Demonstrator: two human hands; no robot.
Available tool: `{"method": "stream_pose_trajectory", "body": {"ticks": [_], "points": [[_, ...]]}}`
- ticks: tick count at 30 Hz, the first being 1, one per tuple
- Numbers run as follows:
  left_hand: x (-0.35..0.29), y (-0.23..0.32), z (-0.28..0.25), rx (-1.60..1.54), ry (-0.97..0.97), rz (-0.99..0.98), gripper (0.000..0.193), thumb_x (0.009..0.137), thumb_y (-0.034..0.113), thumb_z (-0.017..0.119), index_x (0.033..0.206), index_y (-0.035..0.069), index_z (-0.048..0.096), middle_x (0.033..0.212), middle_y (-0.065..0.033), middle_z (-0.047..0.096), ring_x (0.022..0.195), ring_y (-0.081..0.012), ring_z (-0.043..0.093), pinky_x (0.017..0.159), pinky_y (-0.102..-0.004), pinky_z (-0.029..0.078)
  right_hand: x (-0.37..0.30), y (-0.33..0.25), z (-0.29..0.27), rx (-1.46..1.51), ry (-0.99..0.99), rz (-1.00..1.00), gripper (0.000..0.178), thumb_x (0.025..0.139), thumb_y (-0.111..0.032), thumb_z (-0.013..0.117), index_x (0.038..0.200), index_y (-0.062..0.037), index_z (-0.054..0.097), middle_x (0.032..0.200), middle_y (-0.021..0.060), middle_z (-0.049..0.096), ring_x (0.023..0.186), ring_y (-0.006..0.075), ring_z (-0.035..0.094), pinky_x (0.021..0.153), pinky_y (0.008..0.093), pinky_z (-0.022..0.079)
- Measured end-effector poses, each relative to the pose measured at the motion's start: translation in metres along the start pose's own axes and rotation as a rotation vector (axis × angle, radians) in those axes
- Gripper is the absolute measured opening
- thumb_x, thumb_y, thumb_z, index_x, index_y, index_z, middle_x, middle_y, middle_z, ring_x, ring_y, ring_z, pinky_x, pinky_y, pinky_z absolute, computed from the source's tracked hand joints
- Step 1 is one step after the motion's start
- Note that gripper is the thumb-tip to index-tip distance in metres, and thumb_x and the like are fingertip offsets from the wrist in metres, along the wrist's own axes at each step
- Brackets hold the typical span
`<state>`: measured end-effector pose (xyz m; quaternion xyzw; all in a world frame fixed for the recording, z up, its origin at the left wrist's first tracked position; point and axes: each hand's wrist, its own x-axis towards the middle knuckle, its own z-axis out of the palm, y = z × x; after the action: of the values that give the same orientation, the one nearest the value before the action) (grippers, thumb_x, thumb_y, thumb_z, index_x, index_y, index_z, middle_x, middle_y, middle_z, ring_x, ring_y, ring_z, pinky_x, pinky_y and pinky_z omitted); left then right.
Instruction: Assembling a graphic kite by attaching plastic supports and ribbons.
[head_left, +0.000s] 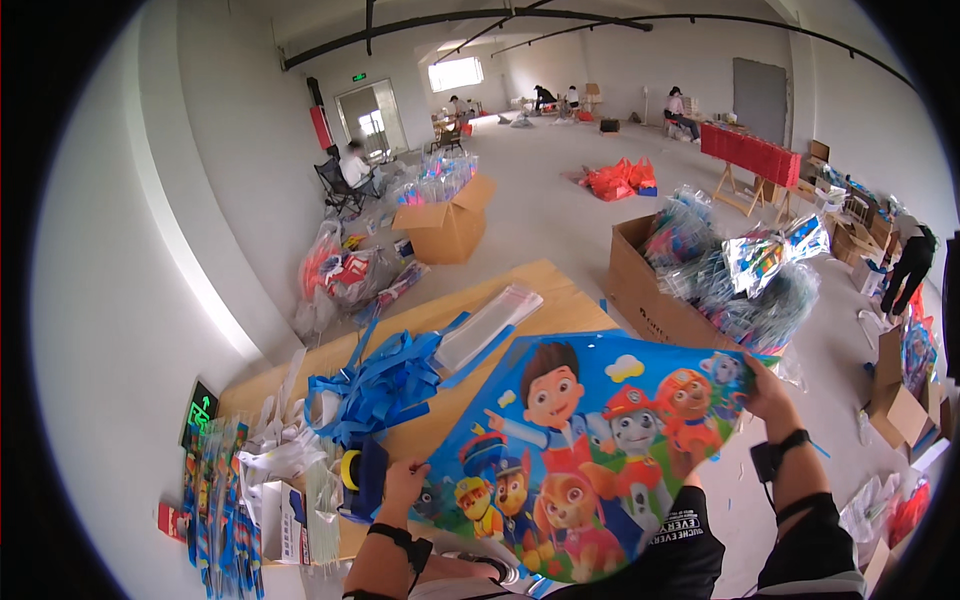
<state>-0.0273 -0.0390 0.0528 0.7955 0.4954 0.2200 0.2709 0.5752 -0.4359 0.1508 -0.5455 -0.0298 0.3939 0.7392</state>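
A large blue sheet printed with cartoon figures [590,450] is stretched in front of me, partly over the table's right edge. My left hand [404,486] pinches its left edge near the lower corner. At the sheet's upper right corner, my right hand [768,396] grips the edge with fingers partly hidden behind it. Just left of my left hand stands a dark blue tape dispenser [368,482] with a yellow roll. A tangled heap of blue ribbon [385,380] lies on the wooden table [555,285], beside a stack of clear plastic sleeves [490,325].
Printed film strips [215,510], white plastic bags [275,445] and a small white carton [285,520] crowd the table's left end. Beyond its right side stands a cardboard box [655,295] full of wrapped goods. Another filled box [440,235] is farther off. Several people work around the room.
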Motion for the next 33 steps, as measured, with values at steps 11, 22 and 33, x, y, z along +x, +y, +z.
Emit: {"method": "stream_pose_trajectory", "body": {"ticks": [11, 22, 33], "points": [[0.037, 0.002, 0.049, -0.022, 0.042, -0.069, 0.021, 0.085, 0.019, 0.075, 0.095, 0.001, 0.075, 0.086, -0.0162, 0.073, 0.08, -0.0313, 0.071, 0.075, -0.04, 0.054, 0.204, 0.048, -0.013, -0.309, 0.472, -0.449, 0.027, 0.095, -0.024, 0.064, 0.117, -0.0094, 0.061, 0.107, 0.0048, 0.066, 0.078, 0.0197, 0.065, 0.06, 0.0373, 0.051], [0.039, -0.018, 0.05, -0.009, 0.124, -0.131, 0.019, 0.09, 0.016, 0.072, 0.096, -0.002, 0.073, 0.086, -0.0173, 0.072, 0.078, -0.0303, 0.07, 0.07, -0.0413, 0.053, 0.044, 0.213, 0.126, -1.903, -0.318, -0.824, 0.074, 0.091, -0.048, 0.061, 0.152, -0.0122, 0.039, 0.161, 0.0084, 0.033, 0.147, 0.0298, 0.032, 0.115, 0.0581, 0.028], [0.05, -0.015, 0.066, -0.048, 0.177, -0.067, 0.016, 0.087, 0.014, 0.073, 0.095, 0.0, 0.072, 0.084, -0.0151, 0.071, 0.076, -0.0281, 0.069, 0.07, -0.0385, 0.053, 0.064, 0.203, 0.128, -1.843, -0.18, -0.745, 0.068, 0.095, -0.043, 0.059, 0.152, -0.0114, 0.04, 0.161, 0.0078, 0.034, 0.149, 0.0341, 0.029, 0.119, 0.0546, 0.025]]}}
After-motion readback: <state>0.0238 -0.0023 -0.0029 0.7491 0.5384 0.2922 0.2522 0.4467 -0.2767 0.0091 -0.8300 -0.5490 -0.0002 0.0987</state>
